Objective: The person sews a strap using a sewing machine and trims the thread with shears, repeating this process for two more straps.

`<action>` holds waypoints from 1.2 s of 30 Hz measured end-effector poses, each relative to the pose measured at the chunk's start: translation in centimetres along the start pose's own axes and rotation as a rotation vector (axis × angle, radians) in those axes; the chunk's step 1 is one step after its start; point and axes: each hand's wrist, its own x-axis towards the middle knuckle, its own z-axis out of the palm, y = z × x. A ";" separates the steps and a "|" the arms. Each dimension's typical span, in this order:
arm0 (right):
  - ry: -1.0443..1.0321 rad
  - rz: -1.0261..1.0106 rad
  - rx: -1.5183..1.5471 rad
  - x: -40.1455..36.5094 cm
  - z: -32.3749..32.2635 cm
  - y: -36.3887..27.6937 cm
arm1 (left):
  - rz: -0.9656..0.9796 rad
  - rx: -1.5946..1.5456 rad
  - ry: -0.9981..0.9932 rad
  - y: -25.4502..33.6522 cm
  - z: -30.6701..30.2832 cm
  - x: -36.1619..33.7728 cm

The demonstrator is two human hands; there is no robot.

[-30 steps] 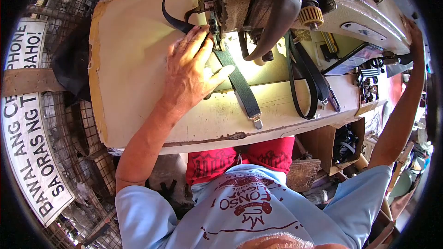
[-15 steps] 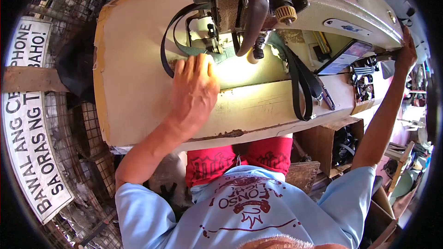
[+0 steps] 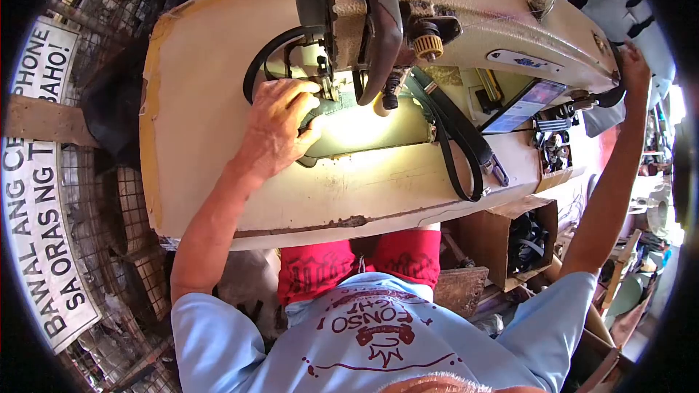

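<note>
My left hand [image 3: 280,127] is at the needle area of a sewing machine [image 3: 466,0], thumb and fingers bent around the edge of a dark green fabric piece [image 3: 331,105]. The fabric lies under the presser foot [image 3: 328,87], and my hand covers part of it. Behind my fingers a black strap [image 3: 255,65] loops up from the work. Out at the far right, my right hand [image 3: 635,69] grips the handwheel [image 3: 619,65] at the machine's end; some of its fingers are hidden.
A bright lamp lights the cream table [image 3: 204,138]. Black straps [image 3: 466,153] hang over its front edge. Under the machine arm are a phone [image 3: 523,105] and a box of small metal parts [image 3: 557,156]. A cardboard box [image 3: 502,240] stands below, with wire mesh [image 3: 135,207] at left.
My left hand has turned, with thumb and index finger now spread beside the presser foot, and the black loop is partly covered. My right hand stays at the handwheel, shifted slightly upward. The view has moved slightly.
</note>
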 end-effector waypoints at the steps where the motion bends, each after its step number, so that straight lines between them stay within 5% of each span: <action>1: 0.048 0.015 0.034 1.3 0.4 -0.8 | -0.005 -0.010 -0.002 0.0 0.0 -0.1; 5: -0.072 -0.166 -0.178 5.0 3.7 -0.4 | 0.008 -0.038 0.061 0.5 -0.5 0.3; 9: -0.224 -0.099 -0.322 4.4 3.5 -2.2 | -0.019 -0.073 0.076 0.5 0.2 0.2; 14: -0.120 -0.792 -0.564 6.0 4.1 3.0 | -0.058 -0.026 0.007 -0.1 0.4 0.2; 18: -0.126 -0.728 -0.486 5.3 3.9 2.8 | -0.054 -0.017 0.003 0.0 0.5 0.1; 24: -0.164 -0.188 -0.224 3.1 3.3 -1.9 | -0.030 0.000 0.024 -0.5 0.2 0.8; 36: -0.136 -0.026 -0.212 4.0 3.5 -1.3 | -0.023 0.036 0.058 -0.5 -0.1 1.1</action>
